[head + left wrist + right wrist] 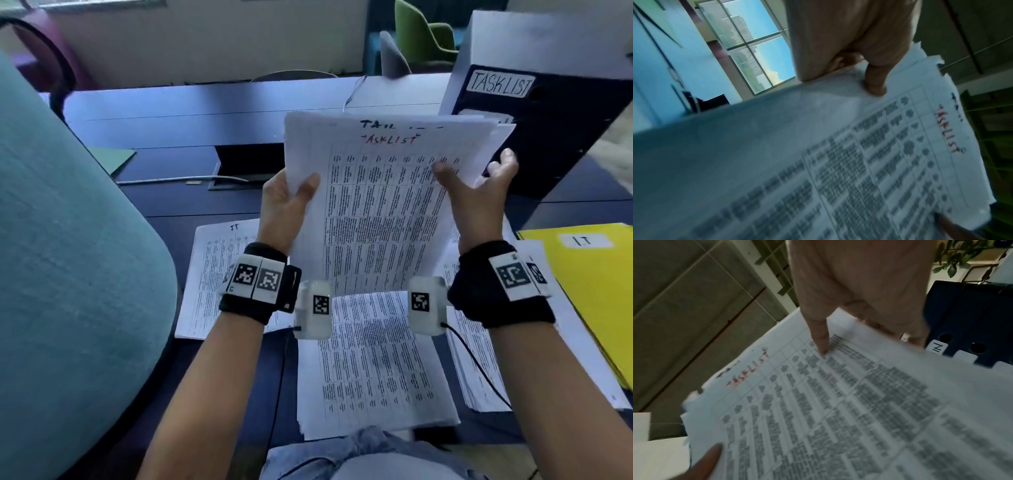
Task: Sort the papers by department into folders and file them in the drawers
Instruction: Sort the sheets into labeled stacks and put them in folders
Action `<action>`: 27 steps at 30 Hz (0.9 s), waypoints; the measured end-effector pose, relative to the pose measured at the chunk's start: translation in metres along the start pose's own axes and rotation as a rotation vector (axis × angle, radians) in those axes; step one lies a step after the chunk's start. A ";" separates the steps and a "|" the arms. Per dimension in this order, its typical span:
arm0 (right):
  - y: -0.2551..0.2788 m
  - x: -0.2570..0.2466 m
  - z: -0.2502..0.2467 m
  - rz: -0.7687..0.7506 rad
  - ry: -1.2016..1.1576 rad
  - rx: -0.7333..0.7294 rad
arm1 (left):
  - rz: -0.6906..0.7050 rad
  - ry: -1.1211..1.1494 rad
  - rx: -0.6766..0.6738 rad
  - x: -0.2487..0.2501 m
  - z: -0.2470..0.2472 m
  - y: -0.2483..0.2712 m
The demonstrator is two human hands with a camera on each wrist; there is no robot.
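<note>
**Holding up the TASKLIST sheaf over the desk**

Gripping a sheaf of printed sheets (383, 205) from both sides, the person holds it raised and tilted above the dark desk (205, 113), clear of the papers that lie there. The left hand (287, 202) pinches the sheaf's left edge, thumb on the front and fingers behind. The right hand (479, 202) holds the right edge with its thumb pressed on the printed table; its other fingers reach behind the sheets, spread rather than tightly curled. The top sheet bears "TASKLIST" handwritten in red, and the sheet behind it shows a dark heading just above. In the left wrist view the thumb (875, 84) lies on the page margin; in the right wrist view the thumb (822, 340) touches the upper rows of the table.

On the desk under the hands lies a stack of printed pages (373, 370) at the near edge. Another pile headed "IT" (212, 274) lies to its left, partly under the left wrist. A further pile (479, 359) lies to the right, touching a yellow folder (589, 291) labelled "I.T" at the right edge of the desk. A dark blue binder (548, 137) labelled "TASKLIST" stands upright toward the far right corner, just behind the sheaf. A teal chair back (68, 257) fills the left side of the head view.
</note>
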State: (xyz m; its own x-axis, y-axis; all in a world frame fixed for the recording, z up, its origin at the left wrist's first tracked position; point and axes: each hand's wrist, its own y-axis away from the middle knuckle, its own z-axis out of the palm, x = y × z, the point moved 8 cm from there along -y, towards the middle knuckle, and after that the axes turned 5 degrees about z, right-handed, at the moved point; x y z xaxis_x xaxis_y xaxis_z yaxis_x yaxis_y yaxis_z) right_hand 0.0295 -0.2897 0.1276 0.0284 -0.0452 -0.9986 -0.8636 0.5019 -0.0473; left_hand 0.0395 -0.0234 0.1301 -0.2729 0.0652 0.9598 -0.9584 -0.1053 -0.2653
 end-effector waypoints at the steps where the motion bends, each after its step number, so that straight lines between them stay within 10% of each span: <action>1: 0.001 -0.001 0.004 0.014 -0.105 -0.098 | 0.037 0.024 0.007 0.010 0.001 0.000; 9: 0.026 -0.046 -0.002 -0.259 -0.218 -0.033 | 0.176 0.022 0.059 0.060 0.011 0.003; 27: 0.039 0.012 -0.001 -0.145 -0.110 -0.053 | -0.051 -0.004 0.036 -0.003 0.007 0.024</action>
State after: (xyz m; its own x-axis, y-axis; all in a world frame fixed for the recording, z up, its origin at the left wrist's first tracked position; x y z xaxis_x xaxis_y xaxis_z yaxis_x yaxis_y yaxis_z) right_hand -0.0041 -0.2715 0.1139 0.2072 -0.0177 -0.9781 -0.8718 0.4504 -0.1928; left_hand 0.0176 -0.0329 0.1215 -0.2231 0.0678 0.9724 -0.9674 -0.1378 -0.2123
